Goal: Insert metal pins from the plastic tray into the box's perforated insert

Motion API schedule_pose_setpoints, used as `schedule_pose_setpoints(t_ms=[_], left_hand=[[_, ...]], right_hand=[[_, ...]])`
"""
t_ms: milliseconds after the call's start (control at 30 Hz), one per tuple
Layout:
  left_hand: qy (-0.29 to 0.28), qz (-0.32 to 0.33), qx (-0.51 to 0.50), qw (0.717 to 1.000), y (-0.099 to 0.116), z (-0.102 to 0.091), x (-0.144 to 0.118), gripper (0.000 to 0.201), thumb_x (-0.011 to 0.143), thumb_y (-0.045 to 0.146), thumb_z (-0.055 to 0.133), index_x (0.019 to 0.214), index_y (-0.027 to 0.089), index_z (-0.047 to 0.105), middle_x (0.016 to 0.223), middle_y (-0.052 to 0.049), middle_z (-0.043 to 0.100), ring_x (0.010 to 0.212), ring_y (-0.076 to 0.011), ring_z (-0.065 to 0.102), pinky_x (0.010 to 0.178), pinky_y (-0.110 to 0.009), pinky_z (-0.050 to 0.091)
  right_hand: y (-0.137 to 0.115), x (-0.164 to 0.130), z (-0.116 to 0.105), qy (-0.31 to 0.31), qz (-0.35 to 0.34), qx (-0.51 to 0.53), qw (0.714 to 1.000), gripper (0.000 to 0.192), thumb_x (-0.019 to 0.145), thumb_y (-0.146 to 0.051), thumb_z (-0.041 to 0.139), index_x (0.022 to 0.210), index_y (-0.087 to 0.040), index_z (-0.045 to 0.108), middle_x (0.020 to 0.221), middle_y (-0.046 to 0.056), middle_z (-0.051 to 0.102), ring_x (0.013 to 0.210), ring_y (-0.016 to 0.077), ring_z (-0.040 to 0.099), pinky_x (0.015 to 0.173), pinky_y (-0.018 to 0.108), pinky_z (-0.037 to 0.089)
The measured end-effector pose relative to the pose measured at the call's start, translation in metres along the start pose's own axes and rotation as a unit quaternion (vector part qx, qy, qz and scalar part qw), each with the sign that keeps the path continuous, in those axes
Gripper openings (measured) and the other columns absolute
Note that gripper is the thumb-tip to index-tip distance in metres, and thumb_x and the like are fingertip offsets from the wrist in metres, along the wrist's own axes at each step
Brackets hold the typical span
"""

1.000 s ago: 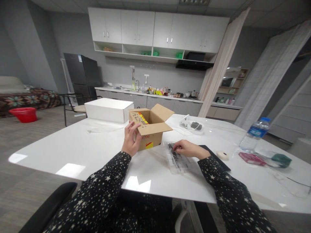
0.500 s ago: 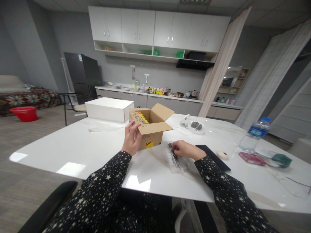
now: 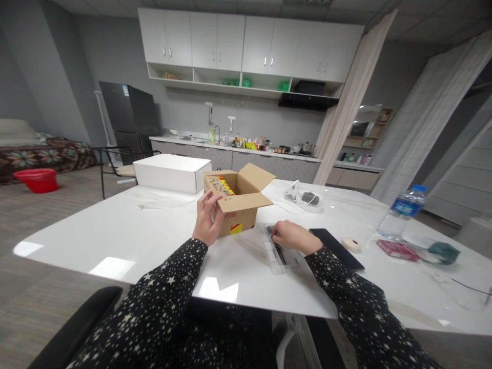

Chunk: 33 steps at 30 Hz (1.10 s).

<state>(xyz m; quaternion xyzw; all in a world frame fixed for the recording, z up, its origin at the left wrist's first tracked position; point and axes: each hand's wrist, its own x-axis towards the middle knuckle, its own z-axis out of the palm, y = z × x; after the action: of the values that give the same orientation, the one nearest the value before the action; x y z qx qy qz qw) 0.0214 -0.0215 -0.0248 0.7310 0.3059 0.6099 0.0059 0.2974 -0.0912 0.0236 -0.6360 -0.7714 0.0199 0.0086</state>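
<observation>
**Left hand on the carton, right hand on the clear packet**

At the centre of the frame the left hand (image 3: 208,221) is pressed against the near left corner of the open cardboard box (image 3: 237,204) — its fingers lie together and curl up onto the folded-out front flap, the thumb set against the box wall. The box stands on the white table (image 3: 115,230), flaps open, a yellow-and-red label on its front.

Just right of the box, the right hand (image 3: 292,237) rests on a clear plastic packet (image 3: 280,252) that lies flat on the table. The fingertips are drawn close together at the packet's far end, on the dark slender items inside; whether they actually pinch something cannot be told.

Right of that hand lie a black flat device (image 3: 336,248) and a small beige oval object (image 3: 351,244). Farther right — near the frame's edge — stands a water bottle (image 3: 400,213). Behind the carton, toward the upper left, sits a closed white box (image 3: 171,173).
</observation>
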Motion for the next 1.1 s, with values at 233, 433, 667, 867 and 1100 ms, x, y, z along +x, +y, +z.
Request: schedule_pose_setpoints(t_ms=[233, 433, 667, 867, 1100], left_hand=[[0.005, 0.003, -0.004, 1.000, 0.000, 0.001, 0.000, 0.037, 0.100, 0.036, 0.046, 0.136, 0.026, 0.049, 0.145, -0.014, 0.038, 0.144, -0.0299, 0.036, 0.110, -0.054, 0.047], [0.008, 0.003, -0.007, 1.000, -0.002, 0.001, -0.001, 0.037, 0.100, 0.035, 0.047, 0.136, 0.027, 0.050, 0.145, -0.014, 0.038, 0.144, -0.0299, 0.037, 0.110, -0.054, 0.047], [0.005, -0.007, -0.013, 1.000, -0.003, 0.002, -0.001, 0.038, 0.099, 0.032, 0.048, 0.137, 0.028, 0.049, 0.146, -0.013, 0.038, 0.146, -0.0297, 0.036, 0.112, -0.054, 0.046], [0.005, -0.007, -0.022, 1.000, -0.003, 0.003, -0.001, 0.038, 0.099, 0.033, 0.048, 0.137, 0.028, 0.049, 0.147, -0.014, 0.037, 0.146, -0.0297, 0.035, 0.112, -0.054, 0.046], [0.004, -0.010, -0.022, 1.000, -0.003, 0.003, -0.001, 0.037, 0.100, 0.036, 0.047, 0.136, 0.027, 0.049, 0.146, -0.014, 0.036, 0.146, -0.0295, 0.035, 0.111, -0.053, 0.047]], right_hand=[[-0.011, 0.000, -0.002, -0.009, 0.039, -0.019, 0.999, 0.027, 0.082, -0.020, 0.052, 0.091, -0.012, 0.076, 0.093, 0.018, 0.076, 0.081, 0.0244, 0.071, 0.063, 0.028, 0.042], [-0.008, 0.002, -0.002, -0.025, 0.049, 0.012, 0.998, 0.023, 0.080, -0.023, 0.055, 0.088, -0.017, 0.076, 0.089, 0.014, 0.077, 0.077, 0.0234, 0.070, 0.062, 0.028, 0.043], [0.000, 0.002, -0.005, -0.038, 0.062, 0.072, 0.995, 0.016, 0.079, -0.024, 0.057, 0.077, -0.018, 0.072, 0.062, 0.006, 0.070, 0.058, 0.0179, 0.065, 0.057, 0.026, 0.041], [0.009, 0.004, -0.001, -0.055, 0.044, 0.108, 0.992, 0.011, 0.077, -0.025, 0.062, 0.077, -0.018, 0.070, 0.056, 0.003, 0.067, 0.054, 0.0167, 0.062, 0.056, 0.025, 0.042], [0.014, 0.008, 0.001, -0.034, 0.008, 0.095, 0.995, 0.005, 0.071, -0.023, 0.064, 0.072, -0.018, 0.066, 0.068, 0.003, 0.069, 0.064, 0.0163, 0.060, 0.056, 0.025, 0.038]])
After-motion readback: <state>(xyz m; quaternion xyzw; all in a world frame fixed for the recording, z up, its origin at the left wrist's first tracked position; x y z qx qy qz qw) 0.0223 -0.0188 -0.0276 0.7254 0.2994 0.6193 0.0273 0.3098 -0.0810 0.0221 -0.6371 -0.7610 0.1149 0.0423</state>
